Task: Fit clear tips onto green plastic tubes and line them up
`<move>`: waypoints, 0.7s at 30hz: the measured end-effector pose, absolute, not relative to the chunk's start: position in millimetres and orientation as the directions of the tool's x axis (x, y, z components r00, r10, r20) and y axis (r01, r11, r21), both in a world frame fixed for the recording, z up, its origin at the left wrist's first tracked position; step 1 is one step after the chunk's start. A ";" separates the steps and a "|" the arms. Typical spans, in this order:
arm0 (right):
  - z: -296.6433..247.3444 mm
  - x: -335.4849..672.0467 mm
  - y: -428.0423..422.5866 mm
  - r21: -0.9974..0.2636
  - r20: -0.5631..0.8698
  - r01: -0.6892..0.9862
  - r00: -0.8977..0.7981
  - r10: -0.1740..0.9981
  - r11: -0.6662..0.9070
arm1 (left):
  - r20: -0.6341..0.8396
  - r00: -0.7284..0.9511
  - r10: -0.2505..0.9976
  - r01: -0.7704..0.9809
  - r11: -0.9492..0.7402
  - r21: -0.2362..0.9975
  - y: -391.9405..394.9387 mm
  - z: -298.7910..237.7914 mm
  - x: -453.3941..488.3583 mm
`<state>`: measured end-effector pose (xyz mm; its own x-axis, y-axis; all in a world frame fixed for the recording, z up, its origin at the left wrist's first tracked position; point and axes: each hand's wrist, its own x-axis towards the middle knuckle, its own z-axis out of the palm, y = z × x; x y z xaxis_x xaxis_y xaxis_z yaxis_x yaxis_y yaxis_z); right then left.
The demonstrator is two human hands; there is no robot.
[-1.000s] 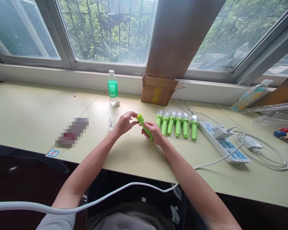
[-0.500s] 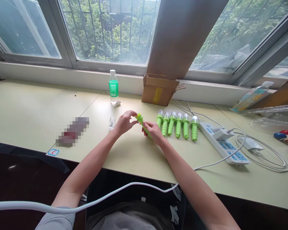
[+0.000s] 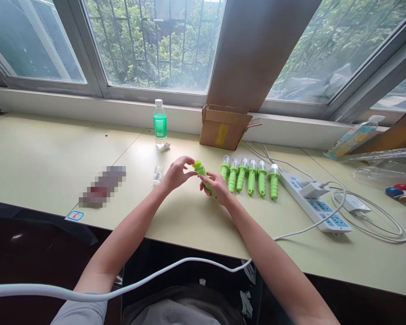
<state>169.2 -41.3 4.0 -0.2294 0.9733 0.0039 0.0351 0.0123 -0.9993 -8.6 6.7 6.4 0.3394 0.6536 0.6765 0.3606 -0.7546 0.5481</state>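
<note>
A green flashlight [image 3: 199, 168] with a yellow ring at its uncapped upper end is tilted over the table. My right hand [image 3: 218, 186] is wrapped round its lower body. At the ringed end, my left hand [image 3: 177, 173] has its thumb and fingertips closed about the head in a pinch. A loose clear plastic cap [image 3: 158, 174] lies on the table just left of my left hand. Beyond my right hand several similar green flashlights [image 3: 252, 179] lie in a row, each with a clear cap on.
A water bottle [image 3: 160, 124] with a green label stands near the window wall, a small white piece [image 3: 164, 147] at its foot. A cardboard box [image 3: 223, 128] sits behind the row. On the right are a power strip [image 3: 320, 205] and looped white cables; another cable crosses before my body.
The flashlight has turned slightly in my hands, and my right-hand fingers have shifted round its body. The things on the table have stayed where they were.
</note>
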 end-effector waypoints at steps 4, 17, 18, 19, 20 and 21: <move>6.7 169.3 -42.8 -0.999 -0.024 -0.017 -0.271 0.962 -0.029 | 0.671 0.341 0.659 0.343 -0.751 0.564 6.7 6.7 -9.2; 0.6 166.7 -41.4 -0.996 0.023 0.082 -0.210 0.977 0.041 | 0.680 0.352 0.643 0.355 -0.764 0.539 6.7 3.7 -8.6; 0.4 166.4 -41.8 -0.996 0.024 0.081 -0.215 0.976 0.042 | 0.675 0.353 0.648 0.344 -0.761 0.551 6.6 3.9 -8.3; 0.0 166.1 -42.0 -0.996 0.021 0.081 -0.222 0.975 0.040 | 0.670 0.354 0.652 0.330 -0.758 0.563 6.6 4.3 -8.2; -0.4 165.9 -42.1 -0.996 0.016 0.078 -0.226 0.974 0.034 | 0.666 0.356 0.656 0.318 -0.755 0.574 6.7 4.8 -8.5; -1.0 165.6 -42.1 -0.997 0.013 0.069 -0.228 0.974 0.030 | 0.661 0.358 0.659 0.307 -0.752 0.583 6.9 5.4 -9.0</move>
